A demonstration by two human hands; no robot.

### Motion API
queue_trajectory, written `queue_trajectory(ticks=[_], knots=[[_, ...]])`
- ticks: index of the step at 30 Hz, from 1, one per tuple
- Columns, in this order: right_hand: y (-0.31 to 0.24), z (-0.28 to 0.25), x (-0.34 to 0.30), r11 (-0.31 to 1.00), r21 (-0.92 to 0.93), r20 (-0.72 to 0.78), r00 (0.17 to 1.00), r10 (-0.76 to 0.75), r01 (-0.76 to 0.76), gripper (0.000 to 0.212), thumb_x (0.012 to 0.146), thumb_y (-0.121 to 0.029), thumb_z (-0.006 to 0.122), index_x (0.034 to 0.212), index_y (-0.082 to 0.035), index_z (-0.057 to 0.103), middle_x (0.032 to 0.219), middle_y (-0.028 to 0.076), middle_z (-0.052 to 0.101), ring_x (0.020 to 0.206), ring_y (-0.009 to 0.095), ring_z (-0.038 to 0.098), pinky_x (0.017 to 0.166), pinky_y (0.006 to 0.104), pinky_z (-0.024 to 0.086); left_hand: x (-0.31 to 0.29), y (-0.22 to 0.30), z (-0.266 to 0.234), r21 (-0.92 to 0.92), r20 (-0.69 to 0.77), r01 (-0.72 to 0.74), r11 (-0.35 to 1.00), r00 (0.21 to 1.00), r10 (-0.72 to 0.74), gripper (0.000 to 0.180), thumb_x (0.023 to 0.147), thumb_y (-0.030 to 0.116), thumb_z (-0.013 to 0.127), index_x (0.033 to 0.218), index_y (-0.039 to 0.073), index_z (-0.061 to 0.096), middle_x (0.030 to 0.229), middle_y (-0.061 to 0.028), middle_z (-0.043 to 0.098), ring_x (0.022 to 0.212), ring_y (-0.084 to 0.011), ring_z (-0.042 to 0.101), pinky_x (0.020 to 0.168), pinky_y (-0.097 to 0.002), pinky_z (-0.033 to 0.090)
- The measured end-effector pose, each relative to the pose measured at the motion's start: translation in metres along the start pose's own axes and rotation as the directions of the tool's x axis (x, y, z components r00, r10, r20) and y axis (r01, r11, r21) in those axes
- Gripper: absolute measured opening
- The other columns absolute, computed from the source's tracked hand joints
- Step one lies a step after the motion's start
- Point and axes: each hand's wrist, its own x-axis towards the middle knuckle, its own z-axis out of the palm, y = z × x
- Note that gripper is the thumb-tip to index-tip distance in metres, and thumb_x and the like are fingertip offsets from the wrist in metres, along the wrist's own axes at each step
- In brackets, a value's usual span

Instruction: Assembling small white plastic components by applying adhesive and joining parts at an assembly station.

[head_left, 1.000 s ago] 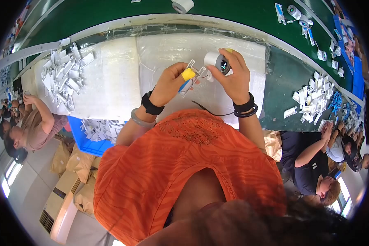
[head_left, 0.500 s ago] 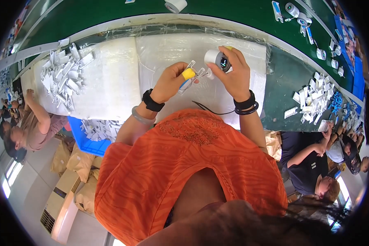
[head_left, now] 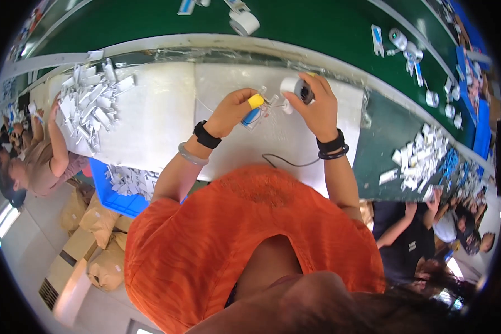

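Note:
My left hand (head_left: 228,114) is closed on a small white plastic piece with a blue part (head_left: 251,116); a yellow cot covers its thumb tip. Thin wires show beside this piece. In my right hand (head_left: 320,106) a white cylindrical device (head_left: 288,85) with a dark round end is gripped between thumb and fingers. A small white part (head_left: 287,107) hangs just under the device, near my right thumb. Both hands are raised over the white-covered worktop (head_left: 234,145), a short way apart. My fingers hide much of the left-hand piece.
White plastic parts are heaped at left (head_left: 89,106) and right (head_left: 420,156), near blue pieces (head_left: 448,164). A blue bin (head_left: 117,203) holds more. The green belt (head_left: 306,28) beyond carries white cylinders (head_left: 244,23). A dark cord (head_left: 289,162) lies near me. Co-workers sit on both sides.
The cylinder in my right hand has turned, so its lit dark face shows less. My left hand still grips its piece. The view has tilted, bringing more of the belt into sight.

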Motion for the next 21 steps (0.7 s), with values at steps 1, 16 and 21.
queue_trajectory(ticks=[1,16,21], knots=[[0.009,0.006,0.006,1.000,0.017,-0.002,1.000,0.023,-0.023,0.049,0.071,-0.028,0.085,0.109,-0.004,0.067,0.104,0.014,0.065,0.087,0.026,0.066,0.075,0.0320,0.054,0.009,-0.001,-0.007,0.011,-0.045,-0.016,1.000,0.999,0.017,0.024,0.097,0.023,0.057,0.113,0.006,0.063,0.099,-0.0001,0.066,0.080,-0.0069,0.060,0.069,-0.0208,0.046],[0.111,0.049,0.107,0.967,0.099,-0.178,0.952,0.248,-0.234,0.048,0.090,-0.022,0.069,0.130,0.000,0.053,0.128,0.018,0.054,0.114,0.028,0.057,0.090,0.0316,0.051,0.187,0.087,-0.258,0.881,-0.413,0.371,0.295,0.298,0.860,0.061,0.080,0.027,0.071,0.132,0.003,0.049,0.124,-0.0198,0.060,0.117,-0.0376,0.054,0.094,-0.0451,0.047],[0.083,0.046,0.069,0.913,0.329,-0.021,0.965,0.262,-0.241,0.036,0.090,-0.011,0.066,0.122,0.000,0.057,0.124,0.014,0.056,0.111,0.024,0.059,0.090,0.0314,0.052,0.196,0.130,-0.246,0.768,-0.593,0.557,0.317,0.430,0.681,0.073,0.076,0.034,0.074,0.134,0.002,0.044,0.124,-0.0209,0.059,0.116,-0.0403,0.055,0.094,-0.0478,0.049]])
